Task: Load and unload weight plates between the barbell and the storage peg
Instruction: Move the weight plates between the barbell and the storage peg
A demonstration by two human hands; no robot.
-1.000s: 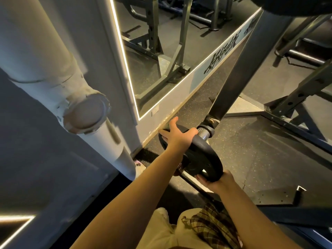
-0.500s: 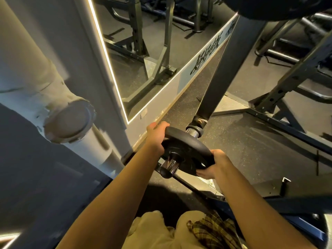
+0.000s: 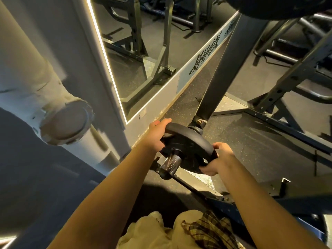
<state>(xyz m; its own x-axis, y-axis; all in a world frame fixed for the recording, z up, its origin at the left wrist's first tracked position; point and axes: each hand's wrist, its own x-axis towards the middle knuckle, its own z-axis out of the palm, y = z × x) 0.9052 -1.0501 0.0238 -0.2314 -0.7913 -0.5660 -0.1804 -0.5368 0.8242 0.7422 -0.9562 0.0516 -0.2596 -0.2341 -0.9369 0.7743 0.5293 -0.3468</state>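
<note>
Both hands are on a small black weight plate that sits on a chrome storage peg. The peg juts toward the near left from the foot of a dark slanted rack post, and its shiny end sticks out past the plate on the near side. The plate is threaded over the peg, close to the collar where the peg joins the post.

The left hand grips the plate's far-left rim, fingers curled over the top edge. The right hand holds the near-right rim, thumb on top and fingers wrapped under the lower edge. Both forearms are bare and reach out from the bottom of the view.

To the left runs a wall mirror edged with a bright light strip, reflecting rack frames. Further left a thick white pipe with a capped branch slants down the wall. The floor is dark speckled rubber. A perforated rack upright and other frame members stand to the far right, and a large dark rounded object, only partly in view, hangs at the top. At the bottom edge are pale trousers and a plaid cloth.
</note>
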